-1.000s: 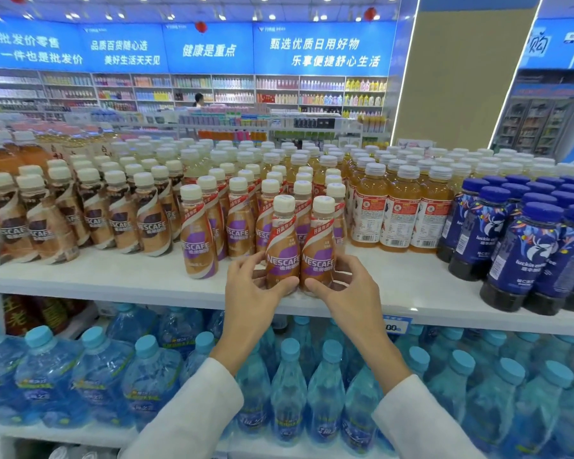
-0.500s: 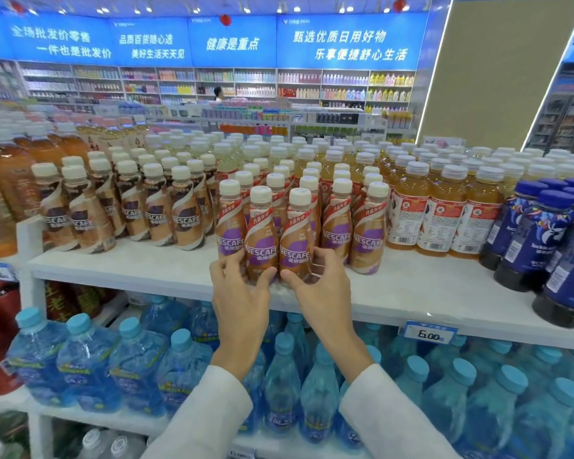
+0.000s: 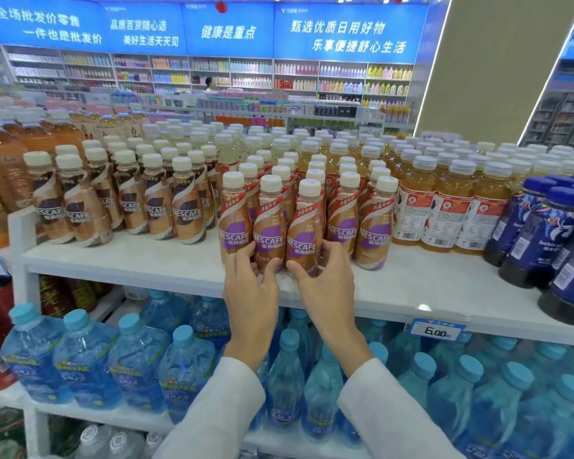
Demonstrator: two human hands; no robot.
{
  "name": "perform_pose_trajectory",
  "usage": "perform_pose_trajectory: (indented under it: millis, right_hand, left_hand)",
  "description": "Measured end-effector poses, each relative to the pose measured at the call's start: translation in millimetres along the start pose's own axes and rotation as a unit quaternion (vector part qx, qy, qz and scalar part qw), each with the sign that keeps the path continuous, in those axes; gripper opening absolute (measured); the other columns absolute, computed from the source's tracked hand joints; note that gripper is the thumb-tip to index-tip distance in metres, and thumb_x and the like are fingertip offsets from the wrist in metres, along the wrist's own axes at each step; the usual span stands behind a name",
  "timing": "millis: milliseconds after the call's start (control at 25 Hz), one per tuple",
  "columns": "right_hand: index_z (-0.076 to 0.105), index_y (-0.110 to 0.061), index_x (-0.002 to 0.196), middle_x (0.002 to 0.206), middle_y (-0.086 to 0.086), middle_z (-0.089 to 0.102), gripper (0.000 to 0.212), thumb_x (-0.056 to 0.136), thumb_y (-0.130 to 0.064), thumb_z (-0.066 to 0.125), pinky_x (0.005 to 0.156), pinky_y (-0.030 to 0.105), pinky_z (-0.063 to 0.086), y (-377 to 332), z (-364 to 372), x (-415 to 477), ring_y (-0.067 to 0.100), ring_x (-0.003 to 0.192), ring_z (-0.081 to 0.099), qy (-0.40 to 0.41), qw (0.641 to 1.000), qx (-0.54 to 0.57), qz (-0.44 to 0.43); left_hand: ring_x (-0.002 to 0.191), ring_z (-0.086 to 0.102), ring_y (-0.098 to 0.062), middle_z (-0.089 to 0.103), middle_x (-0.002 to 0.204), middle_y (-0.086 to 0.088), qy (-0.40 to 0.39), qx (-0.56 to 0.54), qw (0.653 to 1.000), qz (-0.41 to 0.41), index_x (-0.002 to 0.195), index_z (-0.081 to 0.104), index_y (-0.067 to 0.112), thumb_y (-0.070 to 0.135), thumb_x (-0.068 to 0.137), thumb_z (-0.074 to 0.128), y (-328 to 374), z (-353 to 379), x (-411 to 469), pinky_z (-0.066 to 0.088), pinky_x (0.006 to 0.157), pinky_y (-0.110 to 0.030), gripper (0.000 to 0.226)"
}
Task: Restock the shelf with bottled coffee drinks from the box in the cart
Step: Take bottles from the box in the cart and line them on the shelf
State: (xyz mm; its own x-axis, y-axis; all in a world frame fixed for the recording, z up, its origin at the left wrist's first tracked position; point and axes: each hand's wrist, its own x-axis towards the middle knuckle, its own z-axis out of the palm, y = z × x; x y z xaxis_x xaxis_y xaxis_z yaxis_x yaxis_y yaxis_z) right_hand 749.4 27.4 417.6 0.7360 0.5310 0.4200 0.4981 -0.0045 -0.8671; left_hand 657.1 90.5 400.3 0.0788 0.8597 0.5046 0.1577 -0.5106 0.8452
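Since before, we slid two Nescafe coffee bottles (image 3: 285, 233) left along the white shelf (image 3: 411, 286). They stand upright just past our fingers. Our left hand (image 3: 251, 286) and right hand (image 3: 325, 283) curl loosely around them, right of the brown Nescafe bottles (image 3: 126, 203).

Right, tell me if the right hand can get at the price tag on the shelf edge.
Probably yes. The right hand sits at the front coffee bottles, and the price tag hangs lower to its right on the shelf edge, with nothing in front of it.
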Motion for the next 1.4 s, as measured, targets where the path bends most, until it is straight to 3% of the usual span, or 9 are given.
perform_pose_trajectory:
  millis: [200, 560, 760, 960, 1120, 1200, 1400]
  right_hand:
    - [0.048, -0.025, 0.130, 0.126, -0.007, 0.057, 0.058, 0.083, -0.038, 0.079, 0.095, 0.035, 0.055, 1, 5, -3, 0.011, 0.113, 0.058, 0.022, 1.000, -0.012, 0.003]
    - [0.047, -0.026, 0.137, 0.129, -0.009, 0.055, 0.062, 0.085, -0.039, 0.077, 0.099, 0.034, 0.052, -1, 9, -8, 0.010, 0.117, 0.055, 0.047, 0.998, -0.036, 0.006]
    - [0.046, -0.025, 0.136, 0.129, -0.007, 0.055, 0.061, 0.085, -0.039, 0.077, 0.098, 0.032, 0.052, -3, 9, -4, 0.011, 0.116, 0.056, 0.041, 0.999, -0.033, -0.001]
    - [0.043, -0.022, 0.141, 0.135, -0.003, 0.053, 0.066, 0.086, -0.041, 0.075, 0.102, 0.038, 0.051, -2, -1, -8, 0.015, 0.121, 0.055, -0.010, 1.000, -0.017, 0.007]
    - [0.044, -0.023, 0.143, 0.139, -0.006, 0.048, 0.056, 0.093, -0.031, 0.069, 0.102, 0.024, 0.039, -7, -20, -44, 0.009, 0.125, 0.048, -0.039, 0.999, 0.028, -0.003]
    - [0.050, -0.022, 0.138, 0.134, -0.009, 0.053, 0.048, 0.094, -0.029, 0.067, 0.102, 0.024, 0.040, -9, -24, -70, 0.006, 0.123, 0.051, -0.057, 0.996, 0.065, -0.017]
    - [0.060, -0.022, 0.131, 0.129, -0.012, 0.062, 0.041, 0.093, -0.032, 0.069, 0.105, 0.030, 0.044, 21, 3, -164, 0.004, 0.120, 0.057, -0.239, 0.964, 0.118, 0.008]
  left_hand:
    - [0.108, 0.060, -0.016, 0.054, 0.125, 0.001, 0.000, 0.002, 1.000, 0.012, 0.133, 0.055, 0.018, 0.030, 0.094, 0.071, -4, 0, -1, 0.057, 0.090, -0.034, 0.043]
    - [0.103, 0.064, -0.013, 0.056, 0.125, 0.004, -0.011, -0.009, 0.999, 0.037, 0.132, 0.053, 0.021, 0.031, 0.095, 0.070, -12, -1, 2, 0.058, 0.085, -0.028, 0.042]
    - [0.110, 0.061, -0.016, 0.052, 0.128, 0.004, -0.019, -0.001, 0.999, 0.048, 0.135, 0.049, 0.023, 0.033, 0.095, 0.068, -15, 2, 5, 0.058, 0.089, -0.039, 0.045]
    - [0.121, 0.053, -0.016, 0.049, 0.136, 0.002, -0.061, 0.024, 0.997, 0.028, 0.144, 0.044, 0.019, 0.028, 0.095, 0.067, -2, -4, -7, 0.050, 0.101, -0.041, 0.054]
    - [0.124, 0.051, -0.011, 0.052, 0.134, 0.006, -0.088, 0.049, 0.995, 0.006, 0.147, 0.044, 0.021, 0.028, 0.096, 0.066, -4, -36, -39, 0.046, 0.106, -0.038, 0.057]
    - [0.119, 0.053, -0.009, 0.056, 0.128, 0.010, -0.062, 0.084, 0.995, -0.008, 0.143, 0.050, 0.023, 0.035, 0.095, 0.066, -13, -60, -63, 0.047, 0.104, -0.036, 0.052]
    - [0.117, 0.053, -0.002, 0.059, 0.124, 0.018, 0.006, 0.173, 0.976, -0.132, 0.136, 0.054, 0.029, 0.055, 0.094, 0.055, -61, -154, -169, 0.046, 0.102, -0.029, 0.049]
